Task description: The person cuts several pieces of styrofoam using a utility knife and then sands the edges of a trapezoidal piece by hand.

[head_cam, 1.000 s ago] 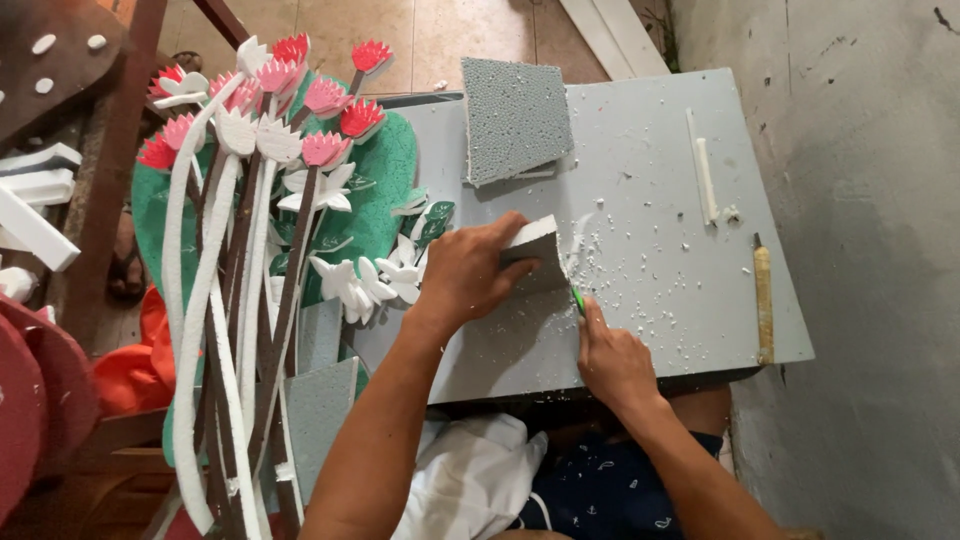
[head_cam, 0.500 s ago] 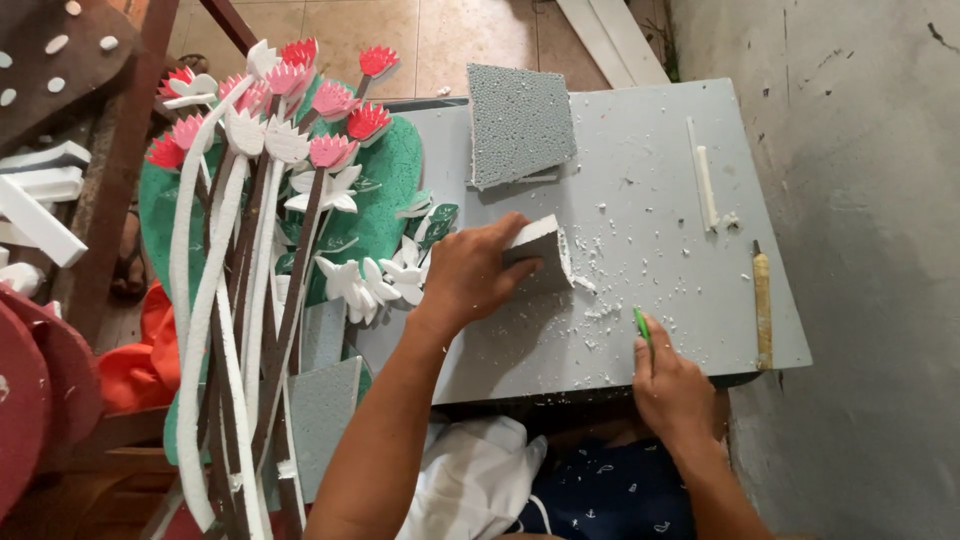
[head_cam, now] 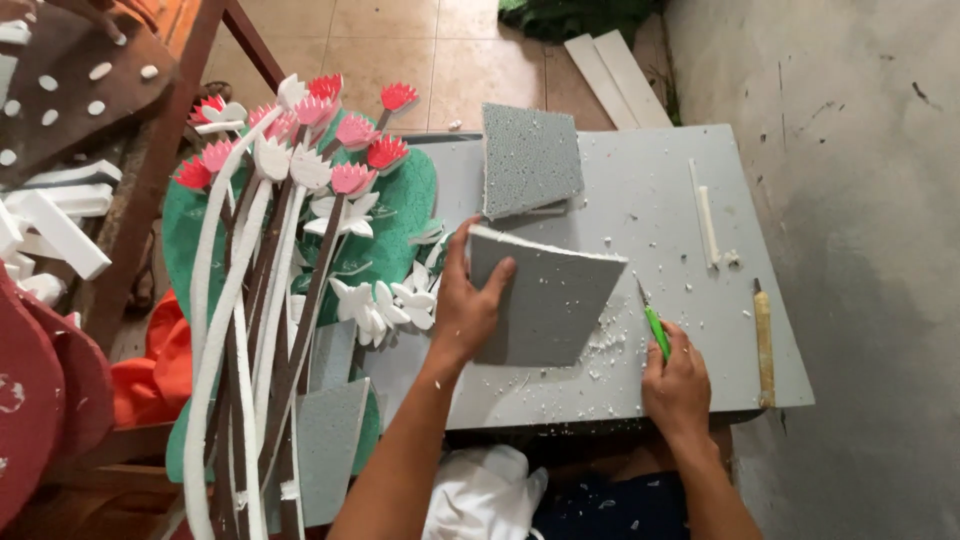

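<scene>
Landmark: grey work board [head_cam: 690, 160] — flat, matt, strewn with white crumbs.
Foam slab [head_cam: 545, 300]: lay near the board's front edge, grey-faced with a white cut rim, four-sided, long axis running left to right across the board, far edge tipped up.
Left hand [head_cam: 465, 300]: clamped on the slab's left edge, thumb over the top face, fingers wrapped around the side.
Right hand [head_cam: 678, 385]: at the board's front edge, just right of the slab, fist closed around the knife.
Green-handled knife [head_cam: 653, 325]: thin, blade aimed away towards the slab's right corner — the nearer hand to that edge.
Second foam piece [head_cam: 530, 160]: farther back on the board, grey, pebbled, roughly square.
Foam flowers [head_cam: 300, 150]: off the board's left side, pink and white heads on long white and brown stems.
Yellowish stick [head_cam: 765, 340]: by the board's right edge, lengthwise.
</scene>
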